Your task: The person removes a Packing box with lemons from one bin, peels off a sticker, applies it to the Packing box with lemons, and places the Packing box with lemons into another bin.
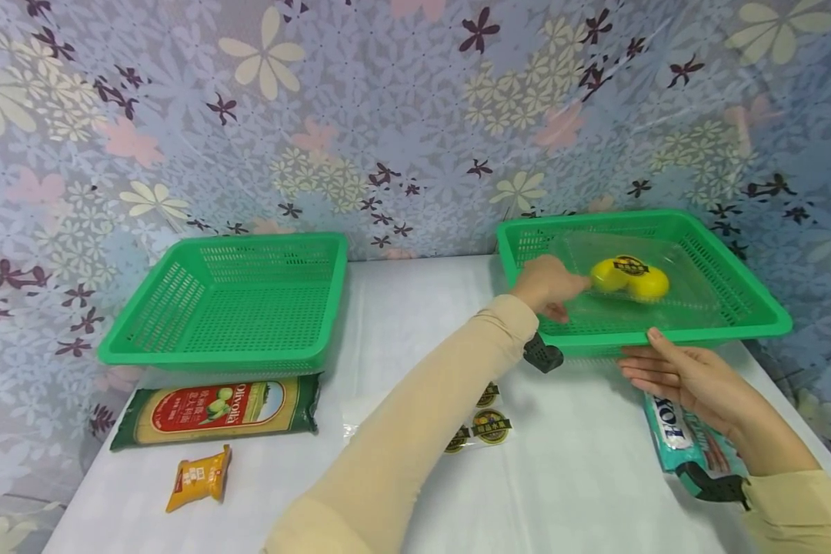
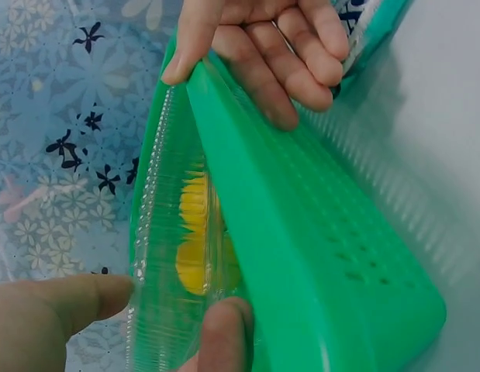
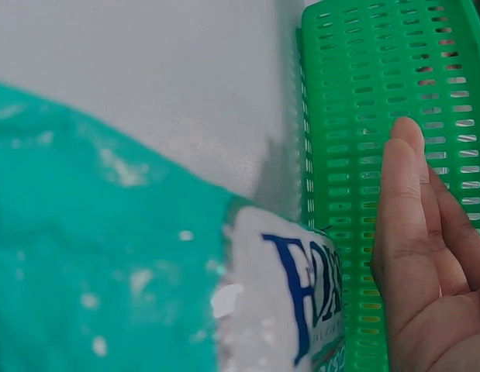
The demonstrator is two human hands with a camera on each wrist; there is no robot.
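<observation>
A clear plastic box (image 1: pixel 692 304) with two lemons (image 1: pixel 647 285) inside sits in the right green basket (image 1: pixel 748 312). A dark label crosses the lid above the fruit. My left hand (image 1: pixel 548 283) reaches over the basket's left side; its straight index finger (image 2: pixel 100 294) is at the box's edge, and the thumb is at the near side. My right hand (image 1: pixel 706 385) is at the basket's front wall, thumb (image 2: pixel 195 39) at the rim and the other fingers loosely extended outside. Below this hand, partly hidden, lies a turquoise FOX packet (image 3: pixel 108 256).
Another green basket (image 1: pixel 325 350) stands at the left. In front of it lie a pasta packet (image 1: pixel 215 412) and a small orange snack bag (image 1: pixel 201 478). A sheet of round stickers (image 1: pixel 490 425) is partly covered by my left sleeve. A flowered curtain (image 1: pixel 415 115) hangs behind the white table.
</observation>
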